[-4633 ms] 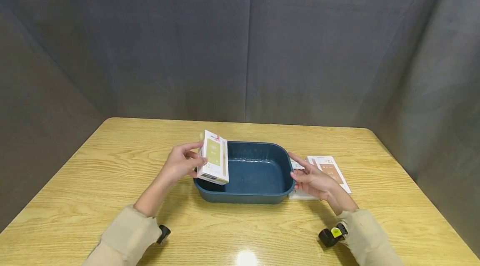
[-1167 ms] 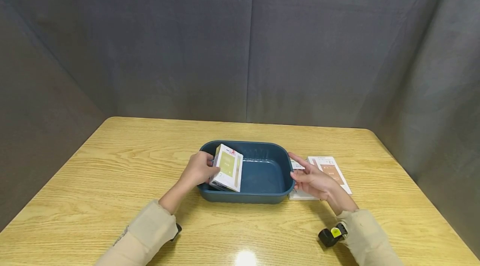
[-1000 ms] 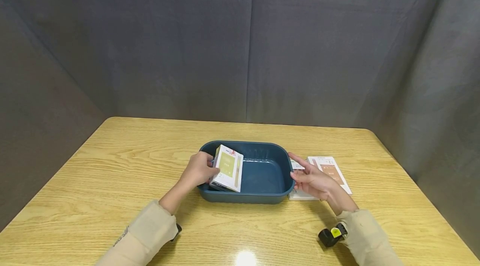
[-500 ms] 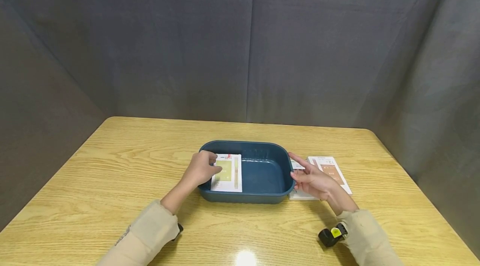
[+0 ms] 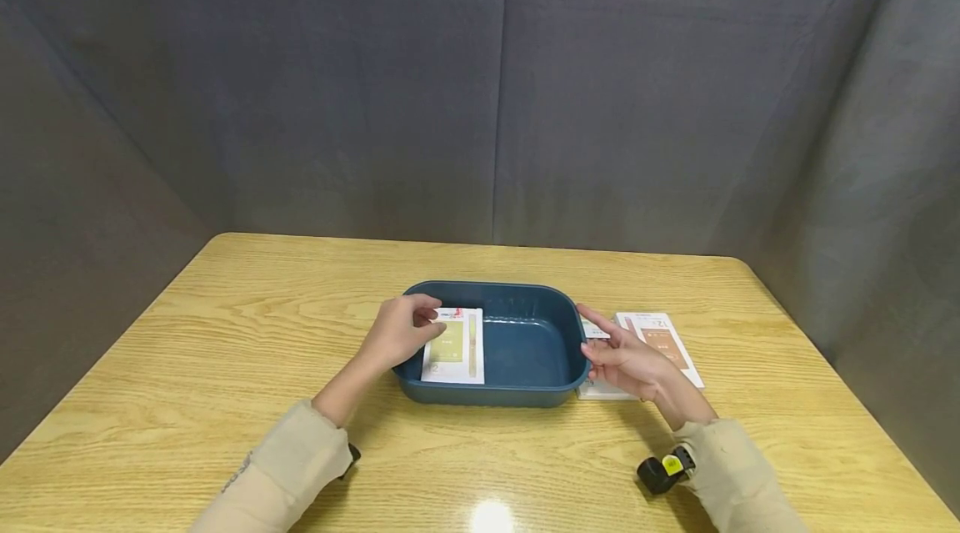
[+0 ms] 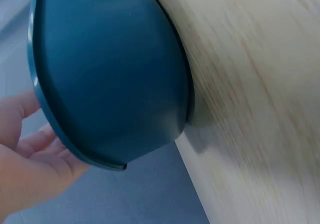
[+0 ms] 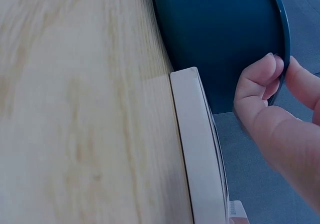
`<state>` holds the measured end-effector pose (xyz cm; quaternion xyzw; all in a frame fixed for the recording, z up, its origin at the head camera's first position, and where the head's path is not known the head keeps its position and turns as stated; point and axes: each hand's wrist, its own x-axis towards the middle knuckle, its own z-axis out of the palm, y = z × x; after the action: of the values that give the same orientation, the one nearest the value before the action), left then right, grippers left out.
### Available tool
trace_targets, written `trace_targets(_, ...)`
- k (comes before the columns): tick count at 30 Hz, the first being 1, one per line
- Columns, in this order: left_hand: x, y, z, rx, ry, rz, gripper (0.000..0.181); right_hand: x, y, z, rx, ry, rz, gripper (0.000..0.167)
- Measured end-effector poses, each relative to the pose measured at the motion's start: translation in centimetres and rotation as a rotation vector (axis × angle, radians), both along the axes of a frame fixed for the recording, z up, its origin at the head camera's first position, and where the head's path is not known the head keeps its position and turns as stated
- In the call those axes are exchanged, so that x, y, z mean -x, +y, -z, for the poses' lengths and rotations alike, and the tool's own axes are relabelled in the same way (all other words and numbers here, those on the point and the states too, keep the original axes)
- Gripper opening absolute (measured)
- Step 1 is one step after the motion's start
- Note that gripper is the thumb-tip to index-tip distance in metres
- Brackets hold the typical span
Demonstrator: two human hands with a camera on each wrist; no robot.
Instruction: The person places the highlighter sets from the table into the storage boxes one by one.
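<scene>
A blue oblong plastic basin [image 5: 525,387] stands on the table. Flat in its left end lies a white box with a yellow-green panel [image 5: 447,345]. My left hand [image 5: 397,329] hovers over the basin's left rim with loosely bent fingers and nothing in them; the left wrist view shows that hand [image 6: 40,159] at the rim, beside the outer wall. At the right end, my right hand [image 5: 626,359] pinches the basin's rim, its thumb and fingers on either side of the wall in the right wrist view.
Right of the basin, a white box with a brown panel [image 5: 660,341] lies on the wooden table [image 5: 262,316]. Another white box [image 5: 600,389] is partly hidden under my right hand. A grey curtain [image 5: 360,99] hangs behind.
My left hand has lowered the yellow-green box into the basin from a tilt, laid it flat, let go and drawn slightly back left. The right hand has stayed at the rim.
</scene>
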<state>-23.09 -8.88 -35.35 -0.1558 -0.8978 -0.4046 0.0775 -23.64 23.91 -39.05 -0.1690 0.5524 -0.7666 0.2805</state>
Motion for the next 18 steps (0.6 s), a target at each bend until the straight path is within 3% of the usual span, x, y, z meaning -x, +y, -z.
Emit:
trace_targets(6, 0.2, -0.5, -0.2, 0.066, 0.022, 0.057, 0.033, 0.0, 0.1, 0.0, -0.002, -0.003, 0.006, 0.073)
trace_targets(18, 0.2, -2.2, -1.0, 0.127, 0.032, 0.097, 0.043, -0.1, -0.1, -0.1, -0.005, 0.002, 0.006, 0.073)
